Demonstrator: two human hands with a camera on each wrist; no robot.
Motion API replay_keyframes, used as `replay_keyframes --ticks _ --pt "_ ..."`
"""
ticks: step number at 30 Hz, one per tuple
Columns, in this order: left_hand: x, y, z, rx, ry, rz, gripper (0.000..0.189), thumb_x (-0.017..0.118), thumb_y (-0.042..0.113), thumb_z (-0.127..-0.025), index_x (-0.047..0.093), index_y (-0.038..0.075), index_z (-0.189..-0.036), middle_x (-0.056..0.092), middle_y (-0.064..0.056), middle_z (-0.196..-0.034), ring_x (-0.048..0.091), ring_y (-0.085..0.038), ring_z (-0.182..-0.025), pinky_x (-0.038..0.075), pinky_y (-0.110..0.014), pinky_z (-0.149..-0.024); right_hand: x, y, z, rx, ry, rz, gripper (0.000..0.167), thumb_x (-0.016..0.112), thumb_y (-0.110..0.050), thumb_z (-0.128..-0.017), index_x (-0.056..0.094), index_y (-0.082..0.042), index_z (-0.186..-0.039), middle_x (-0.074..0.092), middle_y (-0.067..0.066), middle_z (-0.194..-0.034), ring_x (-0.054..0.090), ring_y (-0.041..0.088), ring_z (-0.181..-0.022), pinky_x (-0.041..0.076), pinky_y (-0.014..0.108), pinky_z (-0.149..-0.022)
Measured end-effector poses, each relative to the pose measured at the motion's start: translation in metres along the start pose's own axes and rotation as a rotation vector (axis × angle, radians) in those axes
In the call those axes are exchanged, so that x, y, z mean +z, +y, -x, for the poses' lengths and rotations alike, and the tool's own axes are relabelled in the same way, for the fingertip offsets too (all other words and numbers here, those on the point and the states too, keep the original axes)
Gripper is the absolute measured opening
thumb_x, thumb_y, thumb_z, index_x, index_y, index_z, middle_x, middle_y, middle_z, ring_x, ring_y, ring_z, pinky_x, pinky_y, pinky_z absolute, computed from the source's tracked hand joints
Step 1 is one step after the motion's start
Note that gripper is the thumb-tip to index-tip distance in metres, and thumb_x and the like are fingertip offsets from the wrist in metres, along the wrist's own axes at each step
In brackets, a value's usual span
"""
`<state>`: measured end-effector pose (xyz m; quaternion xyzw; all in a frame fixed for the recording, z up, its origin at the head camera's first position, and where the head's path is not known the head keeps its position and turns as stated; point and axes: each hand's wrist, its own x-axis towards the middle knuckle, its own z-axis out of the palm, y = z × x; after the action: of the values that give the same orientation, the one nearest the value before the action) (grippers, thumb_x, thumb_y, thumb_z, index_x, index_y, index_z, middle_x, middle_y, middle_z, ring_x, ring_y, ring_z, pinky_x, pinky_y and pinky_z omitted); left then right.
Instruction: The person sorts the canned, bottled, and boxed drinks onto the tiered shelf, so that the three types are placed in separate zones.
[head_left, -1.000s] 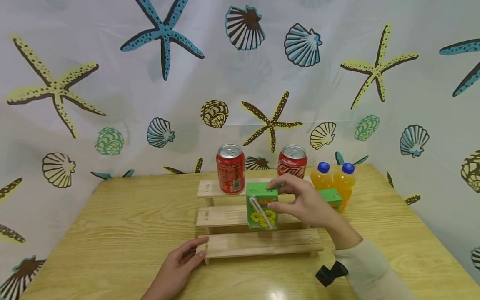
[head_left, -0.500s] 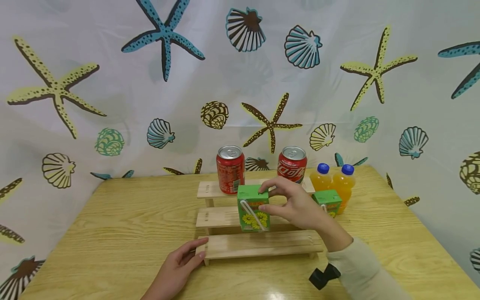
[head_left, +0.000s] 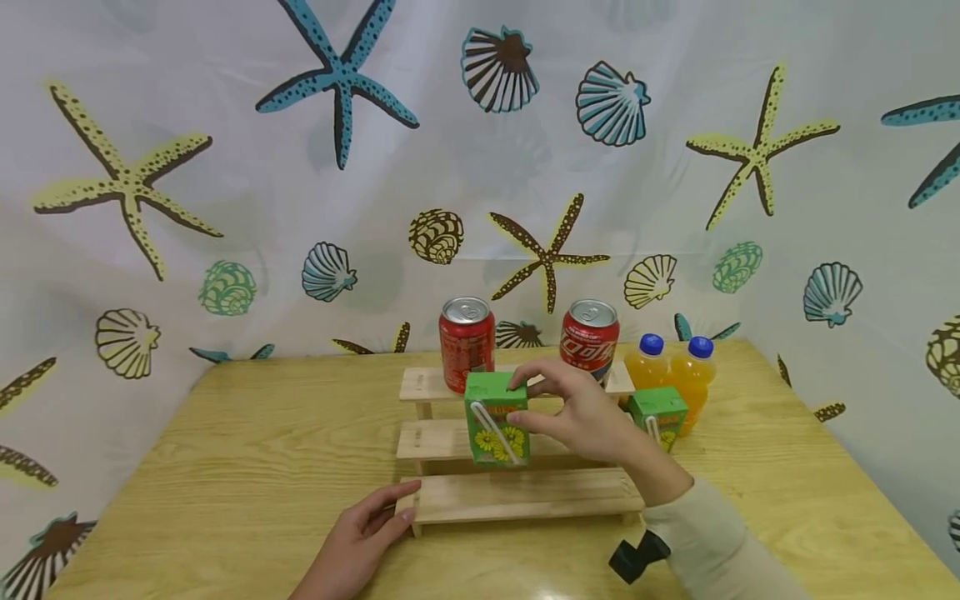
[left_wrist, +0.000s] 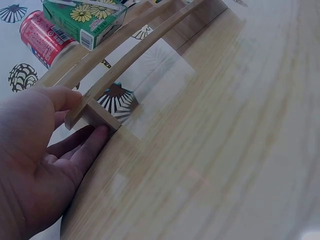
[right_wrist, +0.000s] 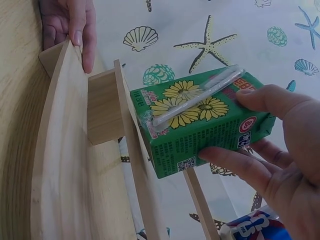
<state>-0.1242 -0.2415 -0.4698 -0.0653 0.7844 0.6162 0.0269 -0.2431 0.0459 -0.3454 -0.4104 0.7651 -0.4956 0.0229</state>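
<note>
A three-step wooden rack (head_left: 525, 496) stands on the table. My right hand (head_left: 585, 417) pinches a green drink carton (head_left: 489, 429) between thumb and fingers, at its right side. The carton is upright, with yellow flowers and a wrapped straw on its front. It is at the rack's middle step; in the right wrist view its base (right_wrist: 150, 145) is close to a step's edge, and I cannot tell whether they touch. My left hand (head_left: 356, 533) grips the left end of the bottom step, fingers on the top and around the leg (left_wrist: 102, 117).
Two red soda cans, one left (head_left: 467, 350) and one right (head_left: 588, 342), stand on the top step. Right of the rack are a second green carton (head_left: 658, 404) and two orange juice bottles (head_left: 693, 375) with blue caps. A patterned curtain (head_left: 375, 208) hangs behind the table (head_left: 247, 467).
My right hand has moved left along the rack with the carton, uncovering more of the second carton. My left hand stays at the rack's end. The head view has shifted slightly.
</note>
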Motion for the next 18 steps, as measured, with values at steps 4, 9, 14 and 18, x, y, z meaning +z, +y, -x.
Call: replay_keyframes --ticks 4,9,14,18 --pt "-0.001 0.0 0.0 0.001 -0.004 -0.005 0.037 0.067 0.027 -0.096 0.065 0.023 -0.133 0.053 -0.007 -0.148 0.048 -0.029 -0.139 0.052 -0.032 -0.103 0.001 -0.004 -0.004 0.003 0.005 0.013 0.028 0.075 -0.013 -0.091 0.06 -0.015 -0.114 0.063 0.006 -0.118 0.07 0.024 -0.106 0.06 0.034 -0.089" --pt "-0.002 0.0 0.0 0.0 -0.002 -0.019 0.037 0.067 0.03 -0.096 0.064 0.025 -0.133 0.052 -0.008 -0.149 0.051 -0.03 -0.137 0.054 -0.033 -0.101 0.004 -0.005 -0.008 -0.005 0.009 0.015 0.027 0.076 -0.013 -0.091 0.06 -0.016 -0.112 0.063 0.005 -0.118 0.07 0.022 -0.106 0.06 0.034 -0.09" --pt "-0.002 -0.001 0.001 -0.001 -0.012 -0.012 0.039 0.067 0.033 -0.096 0.064 0.022 -0.134 0.051 -0.01 -0.15 0.052 -0.03 -0.135 0.056 -0.031 -0.097 0.007 -0.006 -0.01 0.0 0.018 0.024 0.028 0.076 -0.014 -0.09 0.06 -0.015 -0.112 0.062 0.006 -0.119 0.07 0.023 -0.107 0.06 0.036 -0.091" --pt "-0.002 0.0 0.002 -0.007 -0.025 0.008 0.04 0.067 0.032 -0.096 0.063 0.021 -0.134 0.05 -0.011 -0.151 0.053 -0.03 -0.135 0.057 -0.028 -0.095 0.01 -0.005 -0.012 0.0 0.024 0.024 0.027 0.076 -0.014 -0.09 0.06 -0.014 -0.112 0.062 0.007 -0.118 0.07 0.025 -0.108 0.058 0.046 -0.094"
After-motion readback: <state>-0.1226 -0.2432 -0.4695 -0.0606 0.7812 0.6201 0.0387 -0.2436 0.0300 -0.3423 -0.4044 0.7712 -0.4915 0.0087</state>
